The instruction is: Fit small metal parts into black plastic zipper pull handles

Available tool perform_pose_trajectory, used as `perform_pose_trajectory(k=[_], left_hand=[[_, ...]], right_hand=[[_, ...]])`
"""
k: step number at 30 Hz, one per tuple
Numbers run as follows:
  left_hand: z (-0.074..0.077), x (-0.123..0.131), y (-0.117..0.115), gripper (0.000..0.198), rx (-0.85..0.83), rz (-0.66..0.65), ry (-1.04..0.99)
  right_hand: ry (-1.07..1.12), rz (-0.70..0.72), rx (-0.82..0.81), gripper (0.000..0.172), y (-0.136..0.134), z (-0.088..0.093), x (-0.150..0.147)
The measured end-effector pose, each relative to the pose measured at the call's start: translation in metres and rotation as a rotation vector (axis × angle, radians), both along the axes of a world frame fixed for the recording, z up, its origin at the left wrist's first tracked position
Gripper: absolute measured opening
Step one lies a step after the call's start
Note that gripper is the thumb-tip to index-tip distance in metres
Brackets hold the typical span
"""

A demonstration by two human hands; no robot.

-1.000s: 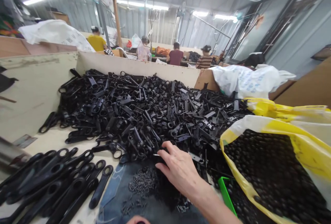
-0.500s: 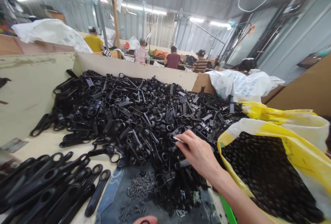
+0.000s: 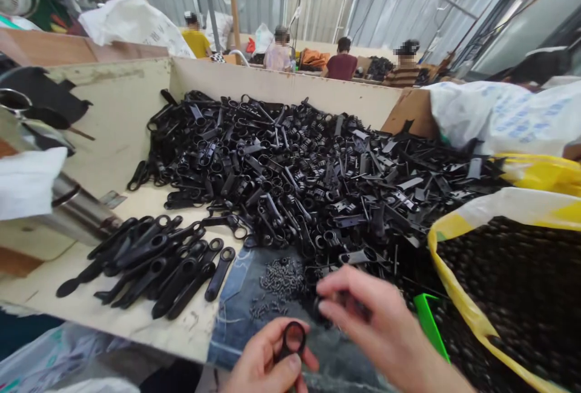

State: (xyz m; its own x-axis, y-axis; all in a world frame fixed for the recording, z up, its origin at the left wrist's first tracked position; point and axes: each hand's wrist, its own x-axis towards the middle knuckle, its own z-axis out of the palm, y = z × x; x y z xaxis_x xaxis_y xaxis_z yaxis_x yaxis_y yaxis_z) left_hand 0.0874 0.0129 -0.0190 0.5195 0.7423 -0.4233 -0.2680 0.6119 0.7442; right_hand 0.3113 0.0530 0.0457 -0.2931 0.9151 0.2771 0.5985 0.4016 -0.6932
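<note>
My left hand (image 3: 265,359) is at the bottom centre, thumb and fingers pinched on a black plastic ring-ended part (image 3: 293,340). My right hand (image 3: 376,326) is just to its right, fingers curled round a small black piece (image 3: 323,311) that I cannot make out clearly. Both hands hover over a piece of blue denim cloth (image 3: 236,314) that carries a small heap of little dark metal springs or pins (image 3: 281,278). Behind them a large pile of black plastic parts (image 3: 290,169) fills the wooden tray (image 3: 290,87).
A row of finished black handles (image 3: 154,266) lies at the left on the tray floor. A yellow and white bag (image 3: 508,260) full of small black pieces stands at the right, with a green scoop (image 3: 429,323) beside it. Several people sit at benches behind.
My right hand has drawn back from the pile toward me with a small piece. My left hand has come up into view holding the ring part. The camera has tilted down and right.
</note>
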Motion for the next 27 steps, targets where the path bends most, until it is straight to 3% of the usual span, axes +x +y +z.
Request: perform_pose_trajectory(k=[3, 8, 13, 20, 23, 27], left_hand=[[-0.003, 0.006, -0.001, 0.062, 0.027, -0.024, 0.046], [-0.002, 0.014, -0.004, 0.042, 0.093, -0.086, 0.089], [0.011, 0.016, -0.007, 0.028, 0.1, -0.113, 0.131], [-0.013, 0.021, -0.019, 0.037, 0.095, -0.096, 0.21], [-0.014, 0.018, -0.022, 0.043, 0.121, -0.108, 0.208], [-0.007, 0.012, -0.022, 0.036, 0.287, -0.137, 0.214]], right_hand=[[0.128, 0.12, 0.055, 0.012, -0.036, -0.024, -0.016], [0.174, 0.09, 0.13, 0.017, -0.051, -0.052, -0.02], [0.096, 0.142, 0.158, 0.023, -0.057, -0.058, -0.013], [0.057, 0.147, 0.211, 0.016, -0.061, -0.057, -0.01], [0.106, 0.072, 0.204, 0.014, -0.066, -0.066, -0.014], [0.134, -0.075, 0.266, 0.015, -0.076, -0.077, -0.025]])
